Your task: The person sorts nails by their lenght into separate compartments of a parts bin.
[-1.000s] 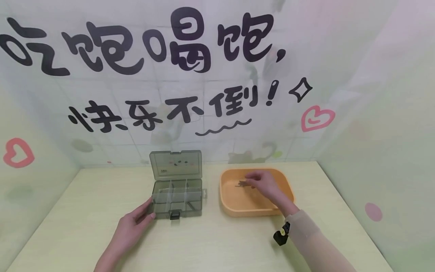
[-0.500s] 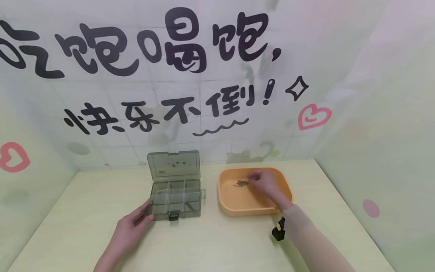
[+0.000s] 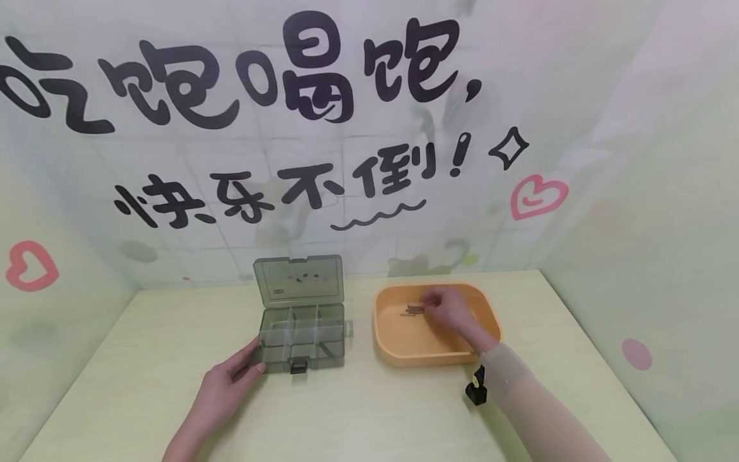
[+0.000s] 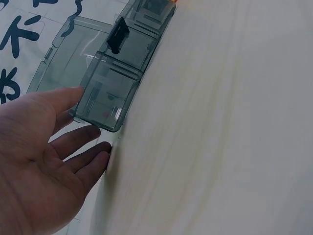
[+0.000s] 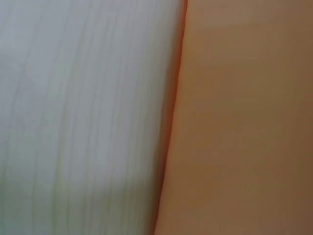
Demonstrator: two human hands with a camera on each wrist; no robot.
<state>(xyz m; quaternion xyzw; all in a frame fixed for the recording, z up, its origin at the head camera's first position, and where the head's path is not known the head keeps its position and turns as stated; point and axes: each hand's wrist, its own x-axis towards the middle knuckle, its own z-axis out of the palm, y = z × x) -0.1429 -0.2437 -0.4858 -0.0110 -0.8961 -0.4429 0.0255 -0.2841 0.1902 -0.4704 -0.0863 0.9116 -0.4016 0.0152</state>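
Observation:
A grey translucent compartment box (image 3: 288, 335) stands with its lid (image 3: 301, 282) raised; a few thin dark pieces lie in its cells. My left hand (image 3: 221, 388) holds its front left corner, thumb at the front and fingers along the side. In the left wrist view that thumb overlaps the box (image 4: 105, 93), while the lower fingers (image 4: 88, 159) hang loosely bent beside it. To the right, my right hand (image 3: 450, 310) reaches into an orange tray (image 3: 404, 346). Its bent fingertips are at the end of a small pile of thin, nail-like metal pins (image 3: 412, 311); I cannot tell whether they pinch one.
Both containers stand on a pale wooden table (image 3: 369, 410), near a printed back wall (image 3: 369, 250). A black device (image 3: 476, 388) sits at the right wrist. The right wrist view shows only the tray (image 5: 239, 122) and the table (image 5: 78, 117).
My right hand has shifted slightly rightward off the pile of metal pins, so more of it shows. My left hand and the box stay put.

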